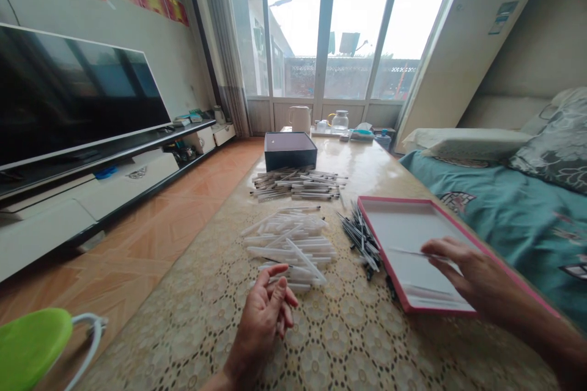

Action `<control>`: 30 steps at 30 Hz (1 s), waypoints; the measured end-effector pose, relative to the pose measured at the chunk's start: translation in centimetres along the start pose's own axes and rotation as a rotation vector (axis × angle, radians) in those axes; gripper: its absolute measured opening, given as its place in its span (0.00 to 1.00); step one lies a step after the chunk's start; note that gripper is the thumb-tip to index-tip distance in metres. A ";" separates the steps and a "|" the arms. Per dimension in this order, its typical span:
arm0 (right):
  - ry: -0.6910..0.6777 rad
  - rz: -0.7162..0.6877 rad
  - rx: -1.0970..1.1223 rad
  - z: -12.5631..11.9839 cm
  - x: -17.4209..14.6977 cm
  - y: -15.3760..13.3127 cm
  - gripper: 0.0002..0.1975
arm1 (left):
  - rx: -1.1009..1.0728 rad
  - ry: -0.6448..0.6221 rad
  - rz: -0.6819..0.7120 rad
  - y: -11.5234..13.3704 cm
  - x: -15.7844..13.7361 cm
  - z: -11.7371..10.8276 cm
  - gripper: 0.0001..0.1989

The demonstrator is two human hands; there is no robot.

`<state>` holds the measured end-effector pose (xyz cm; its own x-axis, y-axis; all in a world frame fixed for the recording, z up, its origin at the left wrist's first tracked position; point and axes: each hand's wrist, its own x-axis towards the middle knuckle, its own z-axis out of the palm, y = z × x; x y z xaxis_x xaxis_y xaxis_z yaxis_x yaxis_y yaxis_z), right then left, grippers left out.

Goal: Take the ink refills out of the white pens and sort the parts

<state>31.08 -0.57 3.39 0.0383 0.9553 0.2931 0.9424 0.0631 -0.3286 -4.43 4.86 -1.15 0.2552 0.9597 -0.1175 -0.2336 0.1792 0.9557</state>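
My right hand (458, 263) is over a pink-rimmed shallow box lid (394, 220), pinching a slim pen (410, 252) whose details are blurred. A few similar slim pieces (431, 296) lie along the lid's near side. My left hand (266, 305) hovers over the tablecloth at the near edge of a pile of white pen barrels (288, 238). Its fingers are loosely bent and apart, with nothing visible in them. Against the lid's left side lies a heap of dark pen caps and thin pieces (362, 238). Farther back is a heap of dark-tipped pen refills (298, 184).
A dark open box (290, 156) stands behind the heaps on the patterned table (330, 342). At the far end are a pitcher (299, 118), a glass teapot (340, 120) and a tissue pack (362, 133). A green stool (32, 348) is at left, a bed (518, 195) at right.
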 end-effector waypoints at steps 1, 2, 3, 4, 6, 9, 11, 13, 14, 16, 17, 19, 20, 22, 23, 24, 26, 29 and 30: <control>-0.016 0.015 -0.011 0.3 -0.1 1.5 0.11 | 0.003 0.001 0.000 0.0 0.0 0.0 0.21; -0.066 0.032 -0.016 0.7 -0.3 2.7 0.10 | 0.004 0.001 0.003 -0.1 0.1 0.0 0.20; -0.123 0.048 -0.015 1.2 -0.5 3.5 0.10 | 0.004 0.001 0.005 -0.1 0.1 0.0 0.20; -0.178 0.058 -0.011 1.7 -0.7 4.2 0.10 | 0.003 0.002 0.007 -0.2 0.1 -0.1 0.20; -0.250 0.066 0.004 2.5 -1.0 4.7 0.10 | 0.005 0.005 0.006 -0.2 0.1 -0.1 0.19; -0.260 0.058 0.035 3.0 -1.2 4.4 0.10 | 0.009 0.003 0.008 -0.3 0.0 -0.2 0.18; -0.262 0.046 0.077 3.0 -1.0 3.7 0.11 | 0.010 0.000 0.008 -0.3 0.0 -0.2 0.18; -0.282 0.036 0.133 3.0 -0.7 2.8 0.11 | 0.014 0.001 0.006 -0.2 0.0 -0.2 0.18; -0.293 0.035 0.158 2.9 -0.6 2.3 0.11 | 0.016 0.005 0.005 -0.1 0.0 -0.1 0.18; -0.304 0.037 0.190 3.0 -0.4 1.3 0.09 | 0.015 0.013 0.004 0.1 -0.1 -0.1 0.18; -0.306 0.039 0.196 3.0 -0.5 0.9 0.09 | 0.012 0.014 0.001 0.1 -0.1 0.0 0.18; -0.316 0.037 0.199 3.1 -0.7 0.5 0.08 | 0.003 0.012 -0.005 0.2 -0.1 0.0 0.18; -0.323 0.034 0.200 3.1 -0.9 0.5 0.08 | -0.001 0.012 -0.007 0.2 -0.1 0.0 0.18; -0.337 0.027 0.205 3.1 -1.1 0.7 0.09 | -0.008 0.016 -0.007 0.2 0.0 0.0 0.17; -0.327 0.024 0.206 3.0 -1.2 0.8 0.09 | -0.011 0.019 -0.008 0.1 0.0 0.0 0.17; -0.296 0.022 0.202 2.9 -1.1 0.8 0.09 | -0.014 0.024 -0.010 0.1 0.0 0.0 0.17; -0.182 0.012 0.179 2.6 -0.6 0.0 0.08 | -0.018 0.031 -0.015 0.0 0.0 0.1 0.17; -0.068 -0.027 0.176 2.5 0.6 -3.8 0.08 | -0.022 0.053 -0.008 -0.2 0.0 0.1 0.15; -0.091 -0.043 0.204 2.7 1.1 -5.5 0.09 | -0.026 0.067 0.001 -0.2 0.0 0.1 0.14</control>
<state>25.01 0.89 3.06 -0.0398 0.9720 0.2316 0.8554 0.1529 -0.4949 -4.31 4.82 -1.29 0.1920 0.9720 -0.1356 -0.2583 0.1833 0.9485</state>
